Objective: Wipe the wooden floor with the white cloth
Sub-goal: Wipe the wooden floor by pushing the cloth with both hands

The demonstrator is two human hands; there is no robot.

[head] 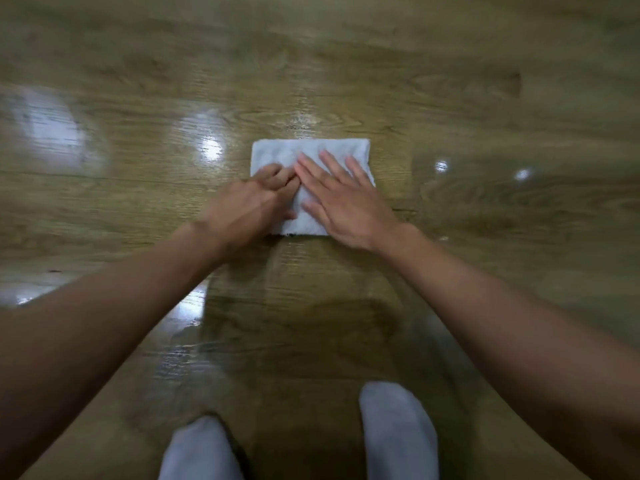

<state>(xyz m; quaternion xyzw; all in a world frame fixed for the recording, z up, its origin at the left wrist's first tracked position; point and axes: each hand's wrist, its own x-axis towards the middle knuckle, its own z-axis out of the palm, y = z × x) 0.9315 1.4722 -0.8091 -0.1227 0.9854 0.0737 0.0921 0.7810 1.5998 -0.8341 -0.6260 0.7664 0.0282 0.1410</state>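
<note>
White cloth lies folded into a rough rectangle flat on the wooden floor, about centre of view, ahead of the person. Both hands on it, arms reaching forward from the lower corners of the view, bare forearms.

Right hand is spread flat, palm down, fingers extended and slightly fanned, pointing away toward the cloth's far edge; it covers the right and middle part of the cloth, pressing not gripping. Heel of the hand sits at the near right corner of the cloth.

Left hand rests on the cloth's left near part, fingers curled and bent inward, tips touching or just beside the right hand's index finger. Looks half closed; whether it pinches a fold of cloth or only presses with bent fingers, cannot tell, blur there. The thumbs of both hands are near each other over the cloth's middle.

Far edge and far corners of the cloth are uncovered; near edge shows a short strip between the wrists, dark line under it.

Floor is glossy, greenish brown wood grain, several bright light reflections left and right of the cloth. Motion blur across the outer floor.

Two feet in white socks at the bottom, on the floor, well apart from the cloth, the right one further forward
</note>
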